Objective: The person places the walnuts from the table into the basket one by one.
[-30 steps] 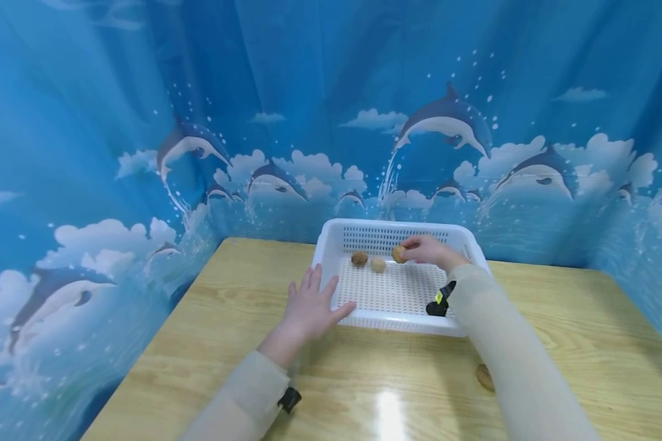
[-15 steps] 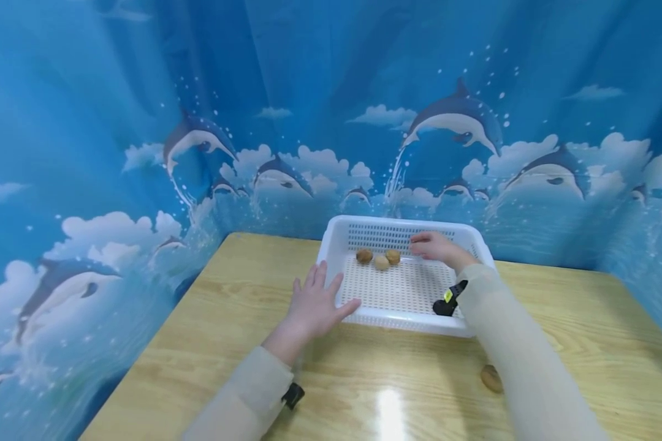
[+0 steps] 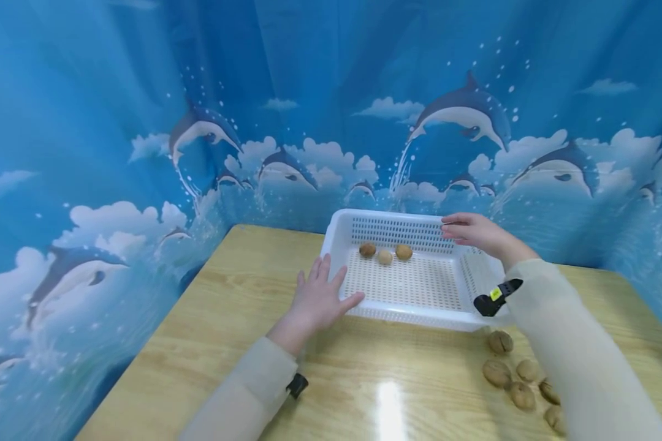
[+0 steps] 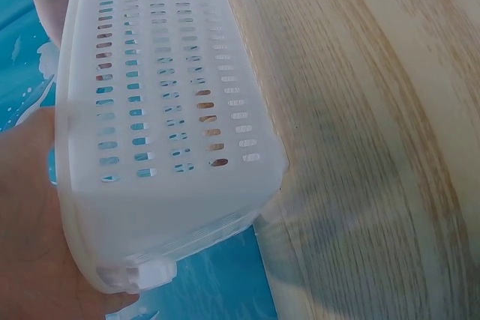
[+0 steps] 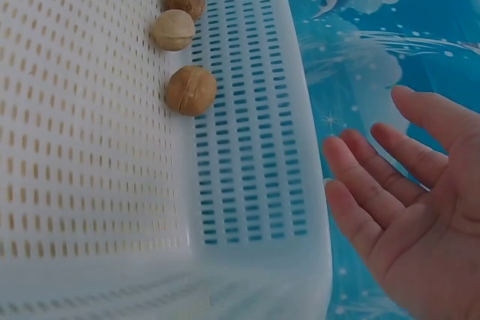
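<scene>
My right hand has let go of the third nut and pulled back from the basket floor; it's now up at the far rim, around 1 o'clock of the white perforated basket, fingers spread and holding nothing. The head view has also shifted, so a loose pile of walnuts shows on the counter near my right sleeve.

Three nuts sit in a row against the far wall inside the basket: a dark walnut, a pale nut, a brown walnut. The last two look just about touching.

My left hand lies flat, fingers straight, on the counter at 9 o'clock of the basket, thumb against its near left corner; the left wrist view shows the palm pressed to that corner.

Risks, as I judge them:
- Basket is light plastic; a bump from the right hand at the rim could slide it, since the left only braces one corner.
- Nuts are round, so any jolt rolls them across the floor.
- My right sleeve hangs close over the counter pile; a sweep could knock walnuts off the near edge.
</scene>
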The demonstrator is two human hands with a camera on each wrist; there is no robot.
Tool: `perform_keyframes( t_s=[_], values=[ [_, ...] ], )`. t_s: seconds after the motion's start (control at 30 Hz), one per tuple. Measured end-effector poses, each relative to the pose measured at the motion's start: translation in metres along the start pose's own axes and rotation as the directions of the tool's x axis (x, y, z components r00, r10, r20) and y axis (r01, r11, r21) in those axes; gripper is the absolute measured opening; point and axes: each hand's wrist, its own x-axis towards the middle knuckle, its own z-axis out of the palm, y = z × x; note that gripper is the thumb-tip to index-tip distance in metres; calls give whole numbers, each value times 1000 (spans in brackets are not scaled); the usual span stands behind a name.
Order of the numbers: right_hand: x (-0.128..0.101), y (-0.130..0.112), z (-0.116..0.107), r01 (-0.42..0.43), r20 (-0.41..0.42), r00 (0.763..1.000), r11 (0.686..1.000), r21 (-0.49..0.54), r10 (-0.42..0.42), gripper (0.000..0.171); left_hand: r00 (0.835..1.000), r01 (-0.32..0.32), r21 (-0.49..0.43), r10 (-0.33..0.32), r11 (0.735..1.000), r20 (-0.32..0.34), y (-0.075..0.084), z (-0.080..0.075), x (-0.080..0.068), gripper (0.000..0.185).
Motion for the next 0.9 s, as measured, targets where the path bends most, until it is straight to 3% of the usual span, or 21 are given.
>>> perform_keyframes(
  t_s=[0.23, 0.9],
  values=[
    [-35, 16, -11, 37, 23, 999, 999, 30, -38, 66, 1000, -5, 4, 5, 1000, 0, 2, 1, 2, 80],
    [-105, 68, -12, 61, -92, 994, 996, 58, -56, 68, 1000, -14, 4, 14, 1000, 4, -1, -1, -1, 80]
  ],
)
